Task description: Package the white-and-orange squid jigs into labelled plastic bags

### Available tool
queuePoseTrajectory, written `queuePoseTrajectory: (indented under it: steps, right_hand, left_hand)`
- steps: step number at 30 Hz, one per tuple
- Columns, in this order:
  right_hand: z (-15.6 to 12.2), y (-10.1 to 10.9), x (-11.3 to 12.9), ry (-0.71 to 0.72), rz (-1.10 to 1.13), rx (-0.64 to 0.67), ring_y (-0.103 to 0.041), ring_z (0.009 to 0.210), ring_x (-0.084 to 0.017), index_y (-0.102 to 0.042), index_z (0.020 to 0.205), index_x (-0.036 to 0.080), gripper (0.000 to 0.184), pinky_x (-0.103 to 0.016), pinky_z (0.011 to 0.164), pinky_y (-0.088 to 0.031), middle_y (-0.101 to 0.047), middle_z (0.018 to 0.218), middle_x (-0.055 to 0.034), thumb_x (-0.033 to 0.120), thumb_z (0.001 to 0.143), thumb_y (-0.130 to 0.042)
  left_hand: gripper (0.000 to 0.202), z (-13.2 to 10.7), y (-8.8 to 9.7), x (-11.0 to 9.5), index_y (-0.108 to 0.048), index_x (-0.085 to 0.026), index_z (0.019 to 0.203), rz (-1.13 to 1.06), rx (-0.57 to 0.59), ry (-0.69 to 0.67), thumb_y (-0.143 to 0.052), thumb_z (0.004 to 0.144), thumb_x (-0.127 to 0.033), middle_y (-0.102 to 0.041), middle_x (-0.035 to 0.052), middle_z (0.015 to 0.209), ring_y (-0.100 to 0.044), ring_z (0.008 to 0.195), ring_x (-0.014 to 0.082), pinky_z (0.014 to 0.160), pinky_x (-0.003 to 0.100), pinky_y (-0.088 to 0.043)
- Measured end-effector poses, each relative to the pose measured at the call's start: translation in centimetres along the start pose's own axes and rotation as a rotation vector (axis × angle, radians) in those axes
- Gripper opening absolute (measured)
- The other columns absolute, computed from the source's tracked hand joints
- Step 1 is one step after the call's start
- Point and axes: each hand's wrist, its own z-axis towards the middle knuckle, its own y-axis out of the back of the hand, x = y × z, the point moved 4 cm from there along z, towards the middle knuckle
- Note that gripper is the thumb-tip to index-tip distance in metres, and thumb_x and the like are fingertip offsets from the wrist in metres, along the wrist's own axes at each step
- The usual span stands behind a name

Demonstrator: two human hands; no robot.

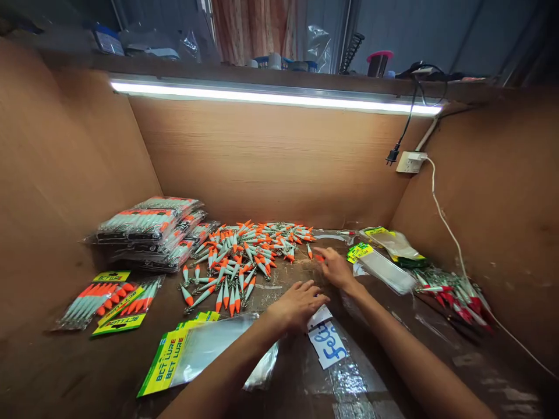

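My left hand [301,304] is palm down with its fingers stretched out, low over a white card with blue handwriting [328,344]. Just beyond it, my right hand [337,269] has its fingertips closed at the orange end of a fishing lure [320,257]; most of that lure is hidden. A single white-and-orange lure [310,251] lies just left of these fingertips. Left of both hands spreads a loose pile of such lures [244,256]. Beside my left forearm lie clear packaging bags with yellow-green BCT LURE headers [192,355].
Bagged lures [144,233] are stacked at the back left, with filled BCT LURE packs [111,299] in front. At right are more clear bags [388,270], red-and-white lures [458,297] and a white cable [449,233]. A black plug [392,155] hangs above.
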Motion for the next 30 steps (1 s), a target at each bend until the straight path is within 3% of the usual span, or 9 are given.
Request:
queuePoseTrajectory:
  steps: [2, 5, 9, 12, 15, 19, 23, 27, 30]
  right_hand:
    - [-1.0, 2.7, -0.9, -0.044, 0.078, -0.125, -0.066, 0.095, -0.023, -0.064, 0.13, 0.021, 0.037, -0.037, 0.088, -0.052, -0.07, 0.109, -0.0105, 0.024, 0.093, -0.056]
    - [-3.2, 5.4, -1.8, -0.101, 0.22, -0.241, -0.068, 0.09, -0.023, -0.069, 0.118, 0.018, 0.035, -0.037, 0.081, -0.055, -0.074, 0.103, -0.0105, 0.041, 0.094, -0.058]
    - [-5.4, 6.6, -2.4, -0.172, 0.48, -0.225, -0.073, 0.084, -0.024, -0.074, 0.106, 0.018, 0.04, -0.035, 0.075, -0.058, -0.078, 0.094, -0.0092, 0.053, 0.087, -0.067]
    - [-5.9, 6.0, -1.5, -0.195, 0.671, 0.015, -0.073, 0.088, -0.024, -0.077, 0.103, 0.021, 0.034, -0.035, 0.079, -0.057, -0.079, 0.096, -0.0081, 0.048, 0.082, -0.076]
    - [-6.3, 5.0, 0.9, -0.012, 0.561, 0.217, -0.071, 0.091, -0.023, -0.078, 0.102, 0.024, 0.023, -0.035, 0.082, -0.055, -0.077, 0.101, -0.0066, 0.041, 0.088, -0.072]
    - [-7.2, 2.8, 3.3, 0.267, 0.212, 0.203, -0.063, 0.091, -0.024, -0.077, 0.106, 0.028, 0.018, -0.037, 0.079, -0.051, -0.075, 0.099, -0.0068, 0.034, 0.096, -0.063]
    - [-8.1, -0.5, 4.6, 0.354, -0.095, 0.239, -0.057, 0.087, -0.024, -0.076, 0.103, 0.027, 0.015, -0.037, 0.076, -0.044, -0.074, 0.093, -0.0074, 0.029, 0.095, -0.064]
    - [-8.9, -2.8, 5.4, 0.348, -0.08, 0.345, -0.056, 0.085, -0.022, -0.076, 0.093, 0.029, 0.016, -0.036, 0.077, -0.04, -0.074, 0.091, -0.0031, 0.023, 0.096, -0.062]
    - [-8.4, -2.8, 5.3, 0.353, 0.061, 0.404, -0.059, 0.093, -0.022, -0.077, 0.093, 0.03, 0.017, -0.035, 0.083, -0.043, -0.074, 0.098, -0.0024, 0.022, 0.095, -0.062]
  left_hand:
    - [0.079, 0.3, -0.5, 0.6, -0.042, -0.029, 0.143, 0.055, 0.058, 0.03, -0.076, 0.071, -0.025, -0.046, 0.0128, 0.148, -0.035, 0.142, 0.0394, 0.111, 0.058, -0.033]
    - [0.071, 0.0, -0.1, 1.5, -0.046, -0.028, 0.135, 0.068, 0.055, 0.065, -0.072, 0.07, -0.02, -0.053, 0.0114, 0.136, -0.049, 0.13, 0.0337, 0.107, 0.05, -0.038]
    - [0.068, -2.8, 1.6, 3.2, -0.045, -0.026, 0.131, -0.007, -0.069, 0.213, -0.068, 0.067, -0.016, -0.056, 0.0091, 0.126, -0.055, 0.118, 0.0286, 0.1, 0.038, -0.044]
    - [0.072, -5.5, 2.4, 4.3, -0.04, -0.026, 0.136, -0.087, -0.193, 0.334, -0.065, 0.069, -0.017, -0.053, 0.0074, 0.133, -0.054, 0.121, 0.0271, 0.101, 0.036, -0.044]
    - [0.077, -6.9, 2.2, 4.5, -0.037, -0.027, 0.14, -0.107, -0.28, 0.429, -0.064, 0.069, -0.017, -0.051, 0.0069, 0.139, -0.052, 0.124, 0.0275, 0.101, 0.037, -0.044]
    - [0.075, -6.4, 1.2, 3.8, -0.039, -0.028, 0.14, -0.13, -0.298, 0.446, -0.066, 0.07, -0.021, -0.052, 0.0058, 0.134, -0.054, 0.12, 0.0272, 0.097, 0.037, -0.046]
    - [0.078, -5.8, 0.7, 3.3, -0.038, -0.03, 0.142, -0.131, -0.303, 0.417, -0.068, 0.071, -0.021, -0.051, 0.0055, 0.135, -0.052, 0.12, 0.0271, 0.1, 0.038, -0.045]
    - [0.079, -6.3, 0.3, 3.6, -0.038, -0.032, 0.143, -0.133, -0.295, 0.418, -0.068, 0.071, -0.019, -0.049, 0.0058, 0.136, -0.051, 0.122, 0.0276, 0.102, 0.039, -0.044]
    - [0.078, -6.9, 0.1, 4.1, -0.039, -0.031, 0.143, -0.14, -0.301, 0.436, -0.07, 0.072, -0.02, -0.051, 0.006, 0.134, -0.052, 0.119, 0.0277, 0.101, 0.039, -0.044]
